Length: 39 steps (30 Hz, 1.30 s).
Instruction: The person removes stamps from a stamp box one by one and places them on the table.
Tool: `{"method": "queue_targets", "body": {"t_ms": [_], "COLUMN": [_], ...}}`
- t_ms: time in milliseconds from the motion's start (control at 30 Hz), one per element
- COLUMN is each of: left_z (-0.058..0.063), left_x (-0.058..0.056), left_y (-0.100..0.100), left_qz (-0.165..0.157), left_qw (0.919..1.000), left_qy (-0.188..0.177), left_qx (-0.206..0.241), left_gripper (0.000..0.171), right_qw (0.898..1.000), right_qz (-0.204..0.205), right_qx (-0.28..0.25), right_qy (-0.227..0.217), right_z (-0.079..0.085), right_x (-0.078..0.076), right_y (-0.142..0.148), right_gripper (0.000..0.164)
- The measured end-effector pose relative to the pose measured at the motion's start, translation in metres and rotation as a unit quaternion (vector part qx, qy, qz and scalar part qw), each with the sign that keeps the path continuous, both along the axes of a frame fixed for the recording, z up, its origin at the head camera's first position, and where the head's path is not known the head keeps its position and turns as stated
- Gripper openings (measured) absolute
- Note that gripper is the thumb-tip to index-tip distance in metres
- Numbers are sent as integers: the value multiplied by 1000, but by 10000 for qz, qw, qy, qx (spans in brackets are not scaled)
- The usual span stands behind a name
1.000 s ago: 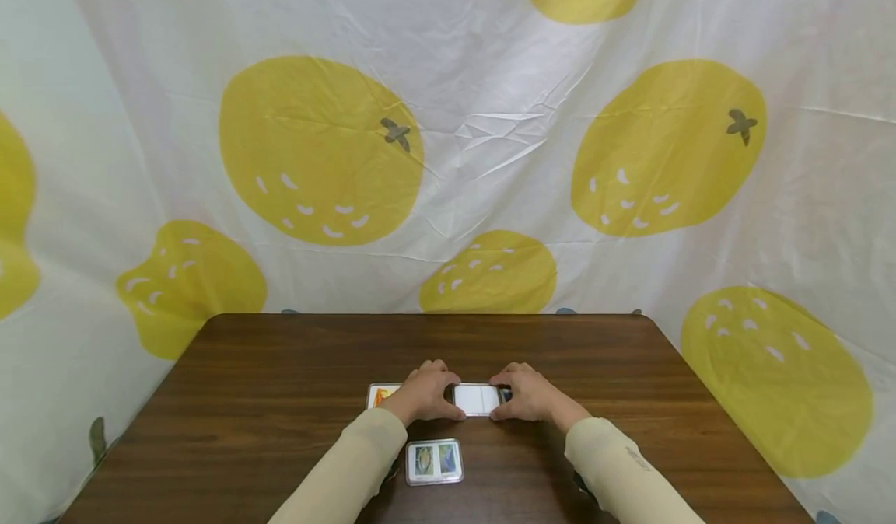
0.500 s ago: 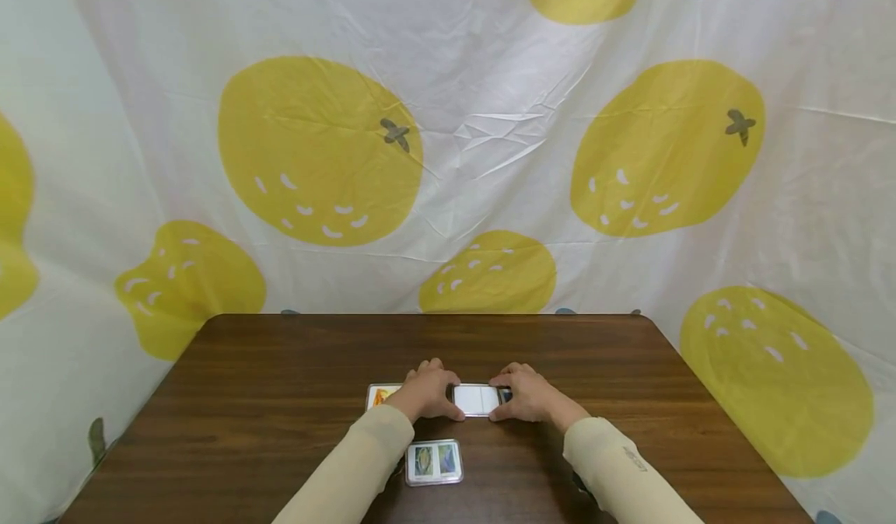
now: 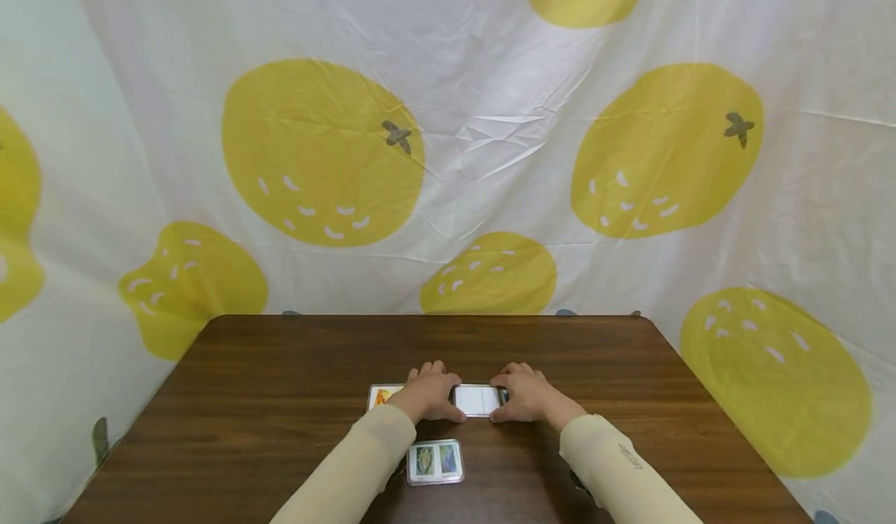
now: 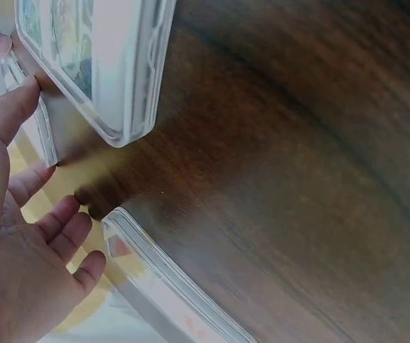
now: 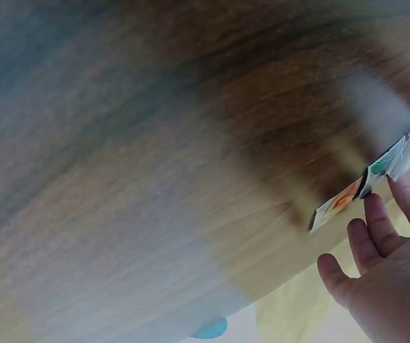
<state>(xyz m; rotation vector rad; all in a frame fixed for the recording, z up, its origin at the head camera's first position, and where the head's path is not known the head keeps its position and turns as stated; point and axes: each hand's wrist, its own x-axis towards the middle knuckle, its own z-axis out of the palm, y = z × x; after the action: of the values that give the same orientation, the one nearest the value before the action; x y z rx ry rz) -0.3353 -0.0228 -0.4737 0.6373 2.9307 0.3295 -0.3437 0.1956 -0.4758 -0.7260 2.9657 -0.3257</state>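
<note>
Near the table's middle lies a flat clear plastic case (image 3: 477,400) with a white inside and a dividing line. My left hand (image 3: 428,394) holds its left end, thumb at the near corner and index finger at the far one. My right hand (image 3: 526,396) holds the right end likewise. In the right wrist view, an orange-pictured card (image 5: 339,203) and a green-marked card (image 5: 380,167) lie beside that case, by the right fingertips. A second case (image 3: 435,462) with two pictures lies nearer me. Another case (image 3: 381,395), with an orange picture, is partly hidden behind my left hand.
The dark wood-grain table (image 3: 294,368) has rounded far corners. Behind it hangs a white cloth (image 3: 490,197) printed with large yellow fruit. Both forearms, in pale sleeves, reach in from the near edge.
Almost nothing differs. The left forearm has shifted slightly to the right and the right sleeve slightly left; both hands keep their places at the case, which has not visibly moved.
</note>
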Motion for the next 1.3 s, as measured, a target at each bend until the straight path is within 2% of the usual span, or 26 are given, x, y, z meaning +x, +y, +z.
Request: {"method": "queue_targets", "body": {"t_ms": [200, 300, 533, 800, 1100, 1300], "left_z": [2, 3, 12, 15, 18, 18], "left_x": [1, 1, -1, -4, -2, 1], "left_y": [-2, -5, -14, -24, -33, -41], "left_qz": [-66, -106, -157, -294, -367, -447], "left_qw": [9999, 9999, 9989, 9970, 9935, 9909], "left_qy": [15, 25, 49, 57, 92, 199], "left_qx": [-74, 20, 447, 711, 1072, 1250], "left_gripper": [75, 80, 71, 66, 65, 66], "right_qw": [9999, 9999, 9967, 9859, 9766, 9754], "right_qz": [35, 34, 60, 134, -70, -110], "right_qx": [107, -29, -751, -1442, -1898, -1959], "right_qy": [36, 93, 302, 837, 1011, 1001], "right_z": [1, 4, 12, 15, 14, 9], "right_x": [1, 0, -1, 1, 7, 13], "right_y": [0, 1, 5, 3, -6, -11], "right_gripper": [67, 69, 57, 41, 35, 36]}}
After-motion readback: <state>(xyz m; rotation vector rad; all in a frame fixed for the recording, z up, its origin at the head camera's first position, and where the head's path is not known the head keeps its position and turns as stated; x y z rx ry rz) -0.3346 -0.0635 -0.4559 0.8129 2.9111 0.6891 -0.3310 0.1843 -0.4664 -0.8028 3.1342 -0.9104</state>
